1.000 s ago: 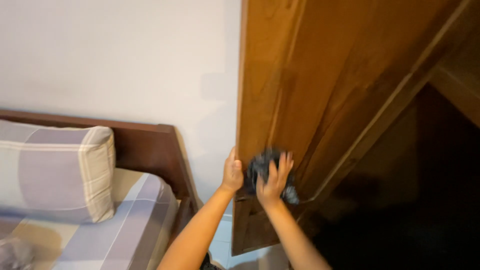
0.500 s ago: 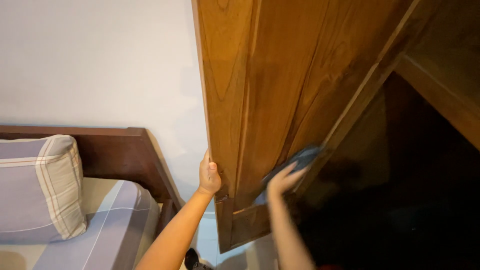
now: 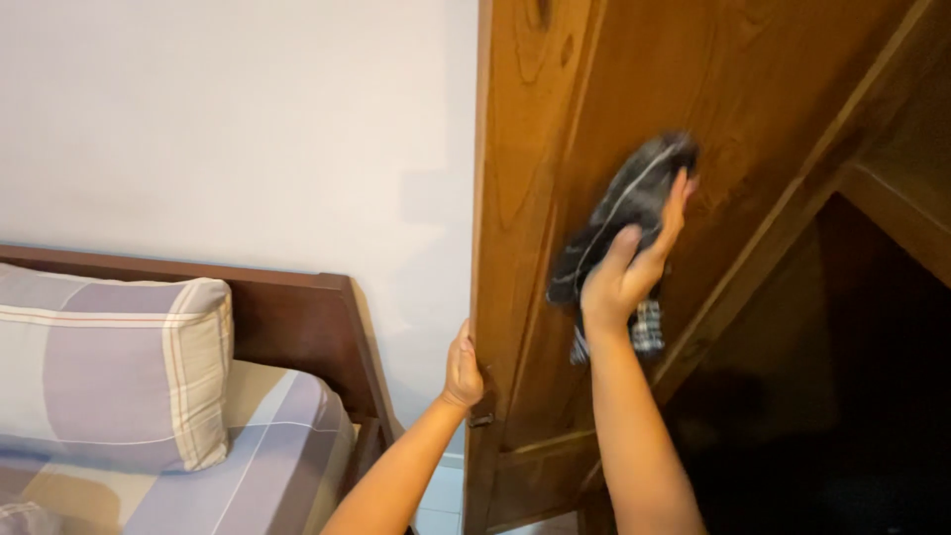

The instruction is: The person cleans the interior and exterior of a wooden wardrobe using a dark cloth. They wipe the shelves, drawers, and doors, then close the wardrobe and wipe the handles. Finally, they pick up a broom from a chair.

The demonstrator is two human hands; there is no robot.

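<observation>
A brown wooden door [image 3: 614, 89] stands open, its panelled face turned toward me. My right hand [image 3: 634, 260] presses a dark grey cloth [image 3: 622, 210] flat against the door panel, about mid-height. The cloth hangs down below my palm, with a checked end by my wrist. My left hand [image 3: 463, 369] grips the door's outer edge lower down, fingers curled round it.
A white wall [image 3: 248, 129] runs behind. At lower left stands a bed with a dark wooden headboard [image 3: 297, 327], a checked purple and beige pillow [image 3: 109, 367] and matching sheet. Dark space lies behind the door at right. Pale floor tiles [image 3: 441, 495] show below.
My right hand has slid the cloth upward along the door panel. The left hand has kept its hold on the door's edge. My view has shifted.
</observation>
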